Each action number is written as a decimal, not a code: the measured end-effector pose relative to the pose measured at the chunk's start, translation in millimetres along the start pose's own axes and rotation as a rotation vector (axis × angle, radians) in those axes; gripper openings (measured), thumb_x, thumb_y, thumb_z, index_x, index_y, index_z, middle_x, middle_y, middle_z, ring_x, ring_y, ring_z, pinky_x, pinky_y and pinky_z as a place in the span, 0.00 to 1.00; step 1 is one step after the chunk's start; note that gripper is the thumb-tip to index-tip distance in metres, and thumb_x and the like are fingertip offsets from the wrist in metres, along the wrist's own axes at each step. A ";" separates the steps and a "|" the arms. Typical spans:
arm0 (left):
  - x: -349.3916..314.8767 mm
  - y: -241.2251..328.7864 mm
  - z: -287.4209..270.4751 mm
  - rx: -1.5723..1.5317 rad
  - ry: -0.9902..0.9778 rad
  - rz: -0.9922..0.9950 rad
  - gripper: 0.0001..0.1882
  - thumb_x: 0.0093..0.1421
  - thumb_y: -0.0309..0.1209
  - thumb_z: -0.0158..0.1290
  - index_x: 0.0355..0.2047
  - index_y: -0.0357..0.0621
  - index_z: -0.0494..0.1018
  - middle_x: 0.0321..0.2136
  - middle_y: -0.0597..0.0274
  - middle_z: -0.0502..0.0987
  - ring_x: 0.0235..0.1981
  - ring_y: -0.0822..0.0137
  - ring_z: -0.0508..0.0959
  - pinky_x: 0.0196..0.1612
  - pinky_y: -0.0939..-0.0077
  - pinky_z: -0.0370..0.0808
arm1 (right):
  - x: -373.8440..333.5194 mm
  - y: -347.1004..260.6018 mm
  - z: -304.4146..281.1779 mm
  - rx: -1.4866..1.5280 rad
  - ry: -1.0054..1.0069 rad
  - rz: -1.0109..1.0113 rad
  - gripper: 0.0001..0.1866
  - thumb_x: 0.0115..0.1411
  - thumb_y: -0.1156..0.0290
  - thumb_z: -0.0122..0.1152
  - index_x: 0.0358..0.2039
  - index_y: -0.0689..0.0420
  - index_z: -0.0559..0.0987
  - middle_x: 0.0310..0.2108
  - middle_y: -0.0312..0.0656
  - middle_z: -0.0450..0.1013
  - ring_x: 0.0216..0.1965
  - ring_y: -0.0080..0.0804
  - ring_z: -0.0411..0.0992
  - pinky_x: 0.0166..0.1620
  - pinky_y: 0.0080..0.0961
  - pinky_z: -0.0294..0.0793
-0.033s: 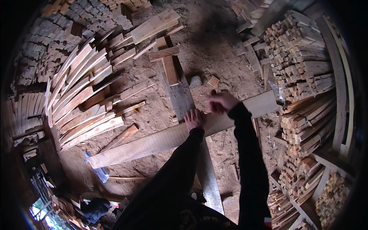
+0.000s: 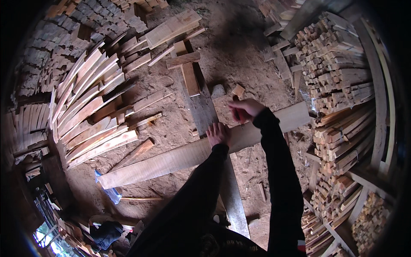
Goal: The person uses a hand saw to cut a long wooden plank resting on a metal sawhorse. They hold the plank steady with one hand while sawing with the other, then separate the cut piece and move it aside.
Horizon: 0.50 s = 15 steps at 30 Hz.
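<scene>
A long, pale board (image 2: 171, 157) lies slantwise across a darker plank (image 2: 198, 112) that runs away from me. My left hand (image 2: 218, 134) presses down on the board where the two cross, its fingers stretched out over the far edge. Just to the right, my right hand (image 2: 250, 110) hovers above the board with its fingers curled closed. A small dark and reddish thing shows at those fingers, too blurred to name. Blue plastic sheeting (image 2: 112, 195) sits under the board's left end.
Short wooden blocks (image 2: 189, 80) rest on the far part of the plank. Loose boards (image 2: 92, 111) fan out at the left. Bundled wooden sticks (image 2: 338, 64) are stacked along the right side. A wood offcut (image 2: 238, 90) and a grey block (image 2: 218, 91) lie on the dirt floor.
My right hand has turned at the wrist and dipped slightly, its fingers now pointing more down toward the board. My left hand and the board stay in place.
</scene>
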<state>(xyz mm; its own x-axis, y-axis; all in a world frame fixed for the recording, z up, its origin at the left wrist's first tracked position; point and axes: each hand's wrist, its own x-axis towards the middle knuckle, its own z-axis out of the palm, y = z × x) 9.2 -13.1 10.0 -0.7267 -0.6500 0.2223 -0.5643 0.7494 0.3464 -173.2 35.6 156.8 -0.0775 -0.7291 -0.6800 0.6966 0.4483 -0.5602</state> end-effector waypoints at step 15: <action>-3.4 22.8 -6.4 -0.123 -0.132 -0.006 0.10 0.53 0.37 0.53 0.23 0.45 0.68 0.25 0.56 0.69 0.31 0.52 0.70 0.33 0.56 0.66 | 175.2 60.8 -240.0 0.471 0.654 -0.141 0.11 0.59 0.66 0.55 0.25 0.59 0.71 0.22 0.44 0.72 0.22 0.39 0.72 0.26 0.31 0.74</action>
<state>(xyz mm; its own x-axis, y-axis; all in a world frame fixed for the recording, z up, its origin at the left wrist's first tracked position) 1.3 5.5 23.0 -0.7731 -0.6261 0.1012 -0.5226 0.7193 0.4578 -315.7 59.2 -109.9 -0.4854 -0.2480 -0.8384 0.8648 0.0044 -0.5020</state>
